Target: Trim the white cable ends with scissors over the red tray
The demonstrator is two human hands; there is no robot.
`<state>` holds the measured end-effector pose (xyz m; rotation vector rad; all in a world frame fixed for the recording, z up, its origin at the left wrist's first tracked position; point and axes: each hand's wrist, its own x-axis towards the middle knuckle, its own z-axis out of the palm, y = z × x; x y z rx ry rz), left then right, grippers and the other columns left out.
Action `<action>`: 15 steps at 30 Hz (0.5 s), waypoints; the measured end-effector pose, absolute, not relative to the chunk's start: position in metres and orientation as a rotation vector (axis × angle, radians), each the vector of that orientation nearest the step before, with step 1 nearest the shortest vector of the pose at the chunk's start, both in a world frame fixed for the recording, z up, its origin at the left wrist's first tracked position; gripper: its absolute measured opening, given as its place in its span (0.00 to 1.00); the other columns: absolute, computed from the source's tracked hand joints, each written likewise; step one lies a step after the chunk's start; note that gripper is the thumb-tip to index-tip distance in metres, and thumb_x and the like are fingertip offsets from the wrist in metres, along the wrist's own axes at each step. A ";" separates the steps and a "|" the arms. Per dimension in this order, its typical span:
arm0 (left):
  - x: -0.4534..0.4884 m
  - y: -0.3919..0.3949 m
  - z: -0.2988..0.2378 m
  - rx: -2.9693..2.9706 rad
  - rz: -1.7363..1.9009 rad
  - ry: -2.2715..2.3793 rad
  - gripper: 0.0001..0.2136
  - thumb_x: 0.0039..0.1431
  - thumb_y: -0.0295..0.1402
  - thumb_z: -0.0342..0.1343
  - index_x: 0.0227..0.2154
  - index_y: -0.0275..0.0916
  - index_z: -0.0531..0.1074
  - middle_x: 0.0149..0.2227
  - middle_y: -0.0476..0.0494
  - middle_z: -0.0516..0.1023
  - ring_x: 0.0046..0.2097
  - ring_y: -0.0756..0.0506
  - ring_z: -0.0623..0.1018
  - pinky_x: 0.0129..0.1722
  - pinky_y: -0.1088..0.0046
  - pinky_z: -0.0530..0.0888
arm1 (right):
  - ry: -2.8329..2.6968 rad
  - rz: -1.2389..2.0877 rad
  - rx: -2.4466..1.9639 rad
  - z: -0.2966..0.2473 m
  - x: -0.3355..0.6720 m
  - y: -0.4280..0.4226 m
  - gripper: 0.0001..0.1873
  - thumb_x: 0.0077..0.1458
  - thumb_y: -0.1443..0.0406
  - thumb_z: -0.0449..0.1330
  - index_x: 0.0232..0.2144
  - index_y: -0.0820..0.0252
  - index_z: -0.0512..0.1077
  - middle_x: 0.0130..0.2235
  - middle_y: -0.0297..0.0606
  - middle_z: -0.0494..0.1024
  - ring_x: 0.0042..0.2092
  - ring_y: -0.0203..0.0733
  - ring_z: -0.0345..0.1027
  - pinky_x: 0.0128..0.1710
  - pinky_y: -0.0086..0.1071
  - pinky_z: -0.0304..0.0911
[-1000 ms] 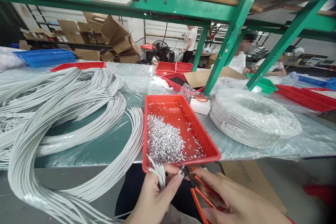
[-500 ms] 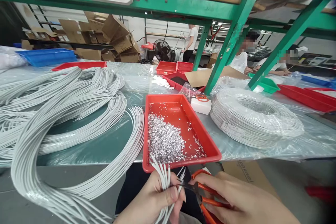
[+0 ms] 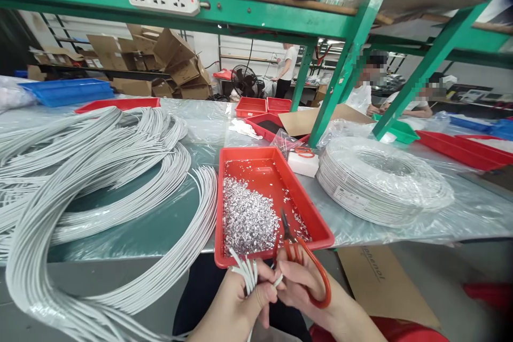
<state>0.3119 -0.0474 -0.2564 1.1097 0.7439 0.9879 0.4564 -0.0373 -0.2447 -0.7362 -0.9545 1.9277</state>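
Note:
My left hand [image 3: 250, 296] is closed around several white cables [image 3: 245, 271], their cut ends sticking up between thumb and fingers. Close against it, my right hand [image 3: 300, 278] keeps a pair of orange-handled scissors [image 3: 323, 278] in its palm, the dark blades pointing up over the tray's near edge. The right thumb and fingertips meet at the end of one white cable [image 3: 278, 280]. Directly beyond both hands stands a red tray [image 3: 256, 155] with a heap of small silvery metal pieces [image 3: 248, 214].
Bundles of white cable [image 3: 116, 214] cover the bench's left side, some hanging over the front edge. A wrapped cable coil [image 3: 385, 181] lies at right. Behind the tray are a white box [image 3: 303, 164] and red bins [image 3: 251, 107]. A green shelf frame [image 3: 248, 13] crosses above; people work beyond.
The scissors have swung from pointing at the cables to pointing up over the tray. My right hand has moved left, its fingertips now at a cable end beside my left hand.

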 end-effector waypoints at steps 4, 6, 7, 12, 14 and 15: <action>0.310 -0.043 -0.258 1.195 1.004 0.792 0.15 0.50 0.44 0.59 0.25 0.34 0.72 0.20 0.51 0.69 0.17 0.55 0.66 0.19 0.80 0.62 | -0.846 2.020 -0.698 -0.250 0.455 -0.037 0.18 0.47 0.54 0.62 0.19 0.60 0.65 0.09 0.19 0.52 0.12 0.26 0.39 0.14 0.25 0.42; 0.310 -0.040 -0.260 1.230 1.008 0.821 0.15 0.51 0.43 0.58 0.24 0.34 0.71 0.18 0.51 0.67 0.18 0.53 0.66 0.19 0.79 0.62 | -0.899 1.902 -0.734 -0.247 0.456 -0.037 0.17 0.45 0.55 0.65 0.21 0.62 0.68 0.10 0.21 0.57 0.13 0.26 0.42 0.16 0.24 0.42; 0.311 -0.039 -0.261 1.243 1.016 0.839 0.14 0.51 0.42 0.58 0.23 0.34 0.71 0.17 0.52 0.67 0.18 0.53 0.66 0.19 0.79 0.62 | -0.950 1.807 -0.771 -0.244 0.456 -0.037 0.17 0.44 0.56 0.67 0.22 0.63 0.69 0.11 0.22 0.60 0.14 0.26 0.44 0.16 0.24 0.41; 0.313 -0.039 -0.259 1.167 1.063 0.854 0.14 0.48 0.41 0.62 0.21 0.35 0.69 0.16 0.53 0.66 0.18 0.54 0.65 0.19 0.80 0.61 | -1.051 1.585 -0.850 -0.242 0.453 -0.039 0.16 0.44 0.57 0.67 0.20 0.64 0.70 0.11 0.23 0.60 0.15 0.26 0.45 0.16 0.24 0.41; 0.313 -0.040 -0.257 1.089 1.029 0.775 0.15 0.46 0.43 0.62 0.23 0.34 0.70 0.15 0.53 0.67 0.17 0.55 0.66 0.18 0.81 0.60 | -0.934 1.731 -0.745 -0.244 0.450 -0.039 0.18 0.46 0.54 0.65 0.20 0.63 0.70 0.11 0.22 0.56 0.15 0.28 0.45 0.17 0.24 0.45; 0.312 -0.040 -0.256 1.049 1.003 0.737 0.16 0.46 0.44 0.63 0.23 0.34 0.71 0.16 0.53 0.67 0.16 0.55 0.66 0.18 0.81 0.60 | -0.880 1.806 -0.689 -0.245 0.448 -0.040 0.18 0.45 0.53 0.64 0.20 0.63 0.70 0.11 0.22 0.55 0.16 0.29 0.46 0.17 0.25 0.48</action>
